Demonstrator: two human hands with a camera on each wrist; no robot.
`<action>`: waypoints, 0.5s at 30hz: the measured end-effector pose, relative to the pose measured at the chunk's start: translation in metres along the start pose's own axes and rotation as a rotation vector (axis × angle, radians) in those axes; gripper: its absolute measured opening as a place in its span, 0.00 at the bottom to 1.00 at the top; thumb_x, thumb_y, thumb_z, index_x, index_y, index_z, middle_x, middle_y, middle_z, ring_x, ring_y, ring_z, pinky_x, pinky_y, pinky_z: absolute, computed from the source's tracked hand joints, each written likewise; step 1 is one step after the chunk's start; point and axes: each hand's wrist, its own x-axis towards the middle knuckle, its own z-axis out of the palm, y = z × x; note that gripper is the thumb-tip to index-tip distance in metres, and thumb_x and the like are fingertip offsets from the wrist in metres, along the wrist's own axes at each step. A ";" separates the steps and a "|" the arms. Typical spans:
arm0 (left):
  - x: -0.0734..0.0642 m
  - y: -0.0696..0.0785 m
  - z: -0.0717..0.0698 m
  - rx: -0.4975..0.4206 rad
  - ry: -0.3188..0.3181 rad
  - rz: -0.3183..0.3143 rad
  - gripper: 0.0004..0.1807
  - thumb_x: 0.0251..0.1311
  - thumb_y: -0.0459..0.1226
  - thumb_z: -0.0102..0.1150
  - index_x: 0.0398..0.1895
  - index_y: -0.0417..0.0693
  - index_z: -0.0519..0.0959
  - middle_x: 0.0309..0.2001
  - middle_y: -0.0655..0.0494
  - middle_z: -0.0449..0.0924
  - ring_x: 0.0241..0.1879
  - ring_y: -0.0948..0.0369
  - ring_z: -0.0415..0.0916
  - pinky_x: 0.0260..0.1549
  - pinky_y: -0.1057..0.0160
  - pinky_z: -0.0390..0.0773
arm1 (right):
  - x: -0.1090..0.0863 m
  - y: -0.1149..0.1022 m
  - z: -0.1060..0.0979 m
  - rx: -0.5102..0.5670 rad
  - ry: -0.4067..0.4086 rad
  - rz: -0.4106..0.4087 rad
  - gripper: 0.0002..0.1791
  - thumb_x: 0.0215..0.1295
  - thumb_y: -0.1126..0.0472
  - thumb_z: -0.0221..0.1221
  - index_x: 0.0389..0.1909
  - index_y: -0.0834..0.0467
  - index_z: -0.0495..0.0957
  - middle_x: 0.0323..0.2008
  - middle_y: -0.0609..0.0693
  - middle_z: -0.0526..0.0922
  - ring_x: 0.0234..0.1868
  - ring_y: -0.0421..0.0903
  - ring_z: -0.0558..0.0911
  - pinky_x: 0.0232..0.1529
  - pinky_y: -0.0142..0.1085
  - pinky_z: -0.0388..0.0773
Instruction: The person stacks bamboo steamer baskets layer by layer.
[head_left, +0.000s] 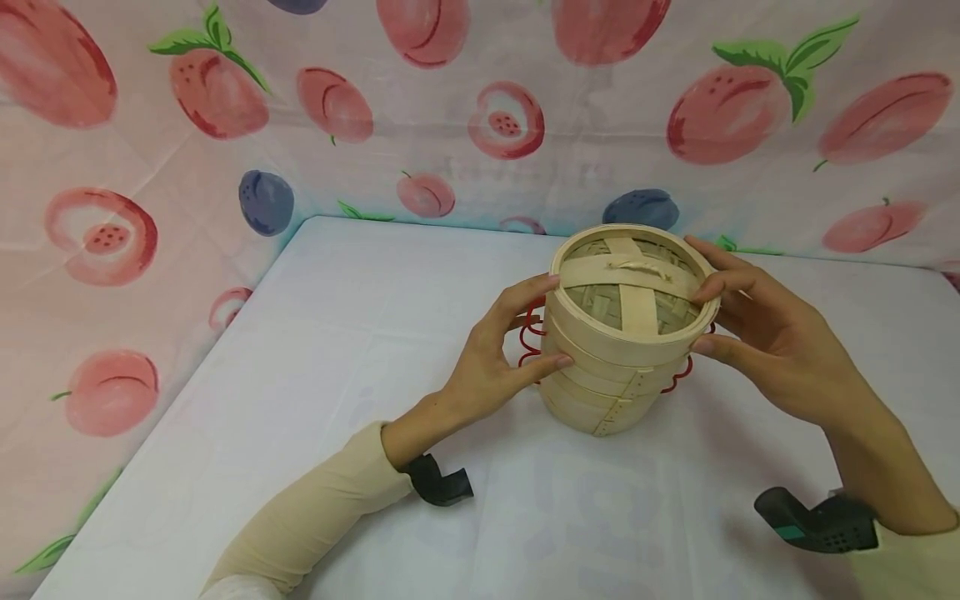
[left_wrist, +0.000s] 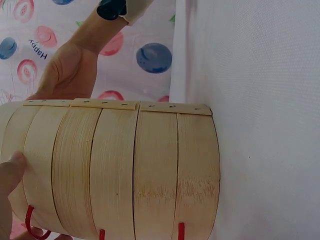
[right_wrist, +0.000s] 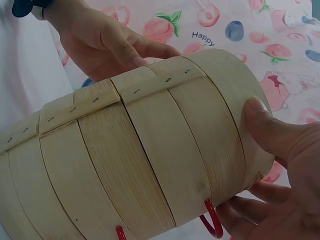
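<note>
A round bamboo steamer (head_left: 592, 400) of stacked tiers stands upright on the table, its woven lid (head_left: 637, 310) seated on top. Red curved side loops (head_left: 531, 343) stick out from both sides. My left hand (head_left: 491, 354) holds the steamer's left side, thumb on the front wall and fingers up by the lid's rim. On the right, my right hand (head_left: 780, 350) grips the lid's edge, thumb below and fingers over the top. In the right wrist view the thumb (right_wrist: 260, 120) presses the lid's side. Some fingertips are hidden behind the steamer.
The steamer stands on a white-covered table (head_left: 360, 333). A fruit-printed cloth (head_left: 450, 108) hangs behind and along the left side. Black wrist devices (head_left: 817, 521) are worn on both forearms.
</note>
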 end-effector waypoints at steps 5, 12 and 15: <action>0.000 0.000 0.000 0.001 0.000 0.001 0.44 0.46 0.26 0.72 0.67 0.45 0.59 0.66 0.47 0.62 0.62 0.54 0.65 0.49 0.51 0.74 | 0.000 0.001 -0.001 0.007 -0.013 0.007 0.21 0.52 0.84 0.61 0.47 0.78 0.66 0.71 0.67 0.51 0.72 0.55 0.52 0.62 0.31 0.64; 0.000 0.001 -0.001 0.003 -0.001 -0.006 0.44 0.46 0.27 0.72 0.67 0.45 0.59 0.67 0.48 0.62 0.63 0.55 0.65 0.50 0.52 0.74 | 0.001 0.001 -0.002 0.012 -0.024 0.006 0.22 0.52 0.83 0.61 0.48 0.78 0.65 0.71 0.67 0.51 0.73 0.56 0.48 0.63 0.31 0.62; -0.001 0.001 -0.001 0.007 -0.001 -0.008 0.44 0.46 0.27 0.72 0.67 0.46 0.59 0.67 0.48 0.61 0.63 0.55 0.65 0.49 0.50 0.74 | 0.000 0.001 -0.002 0.012 -0.022 0.012 0.22 0.52 0.83 0.61 0.48 0.78 0.65 0.71 0.67 0.51 0.73 0.55 0.48 0.63 0.31 0.62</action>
